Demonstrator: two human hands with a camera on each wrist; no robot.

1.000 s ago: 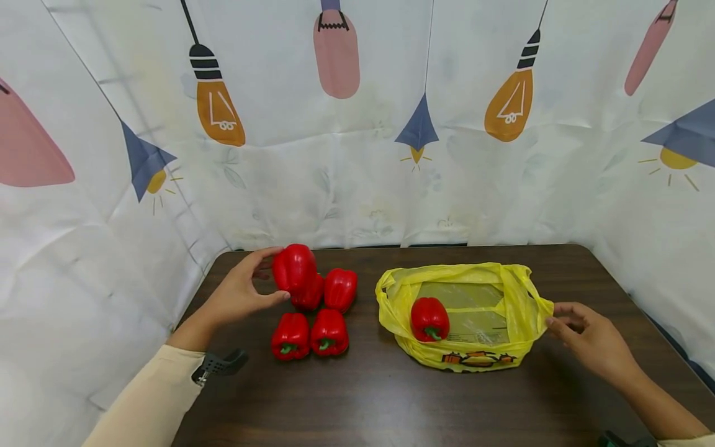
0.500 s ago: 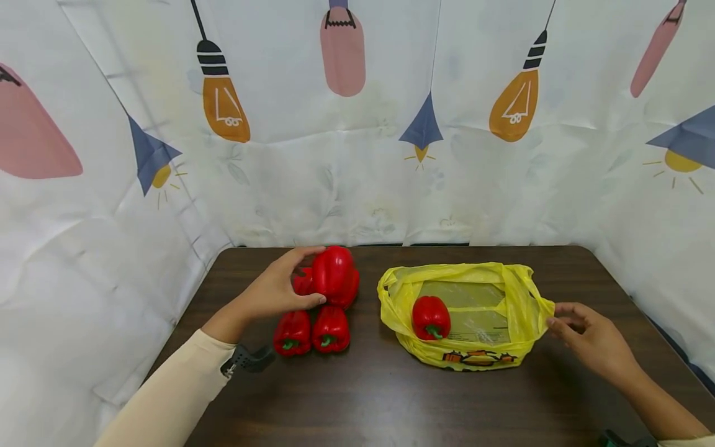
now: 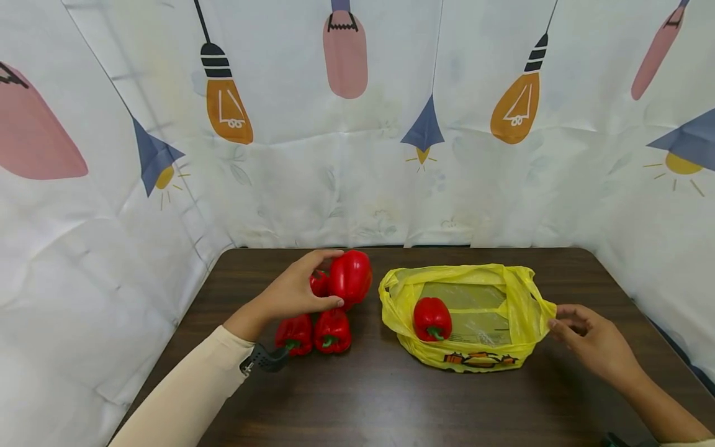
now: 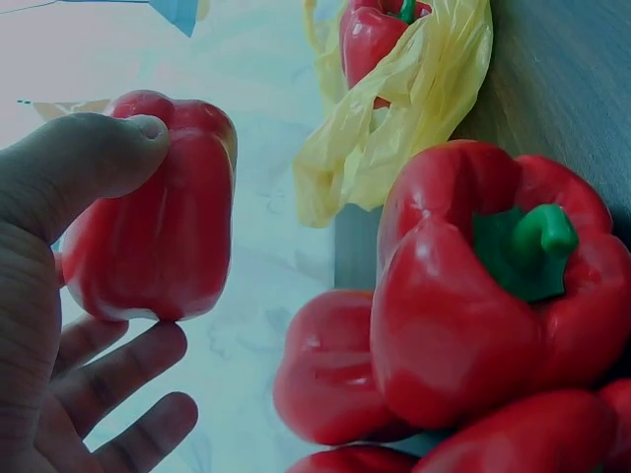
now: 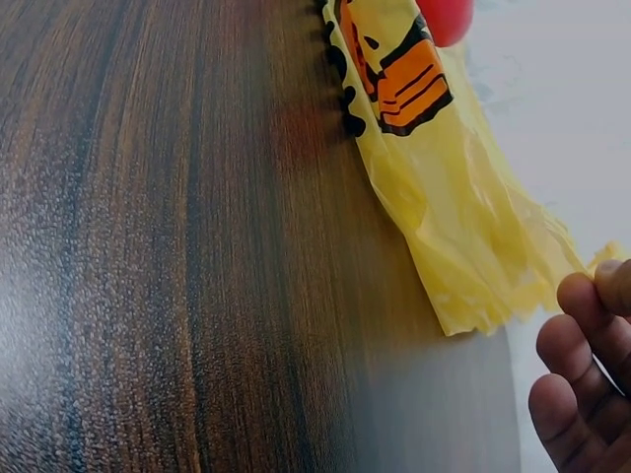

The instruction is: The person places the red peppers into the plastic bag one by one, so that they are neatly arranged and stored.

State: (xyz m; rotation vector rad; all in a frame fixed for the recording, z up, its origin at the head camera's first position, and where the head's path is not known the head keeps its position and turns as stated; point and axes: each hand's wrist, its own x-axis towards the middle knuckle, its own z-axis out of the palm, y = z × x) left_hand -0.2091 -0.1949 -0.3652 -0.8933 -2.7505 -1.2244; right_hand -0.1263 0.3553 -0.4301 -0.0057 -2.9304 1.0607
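Observation:
My left hand [image 3: 293,287] grips a red bell pepper [image 3: 350,277] between thumb and fingers; the left wrist view shows this held pepper [image 4: 163,217] raised off the table. Below and behind it lie several more red peppers [image 3: 332,332], partly hidden by the hand in the head view. To the right stands an open yellow plastic bag [image 3: 480,354] with one red pepper [image 3: 432,318] inside, at its left. My right hand [image 3: 600,341] pinches the bag's right edge between thumb and forefinger. In the right wrist view the other fingers [image 5: 554,404] curl loosely beside the bag [image 5: 444,217].
A dark wood-grain table [image 3: 380,397] carries everything. A white curtain [image 3: 335,186] printed with lamps hangs behind it and along the sides. A flat panel [image 3: 469,316] lies within the bag's opening.
My left hand has carried the pepper rightward, over the other peppers and toward the bag. The right hand and the bag stay almost where they were.

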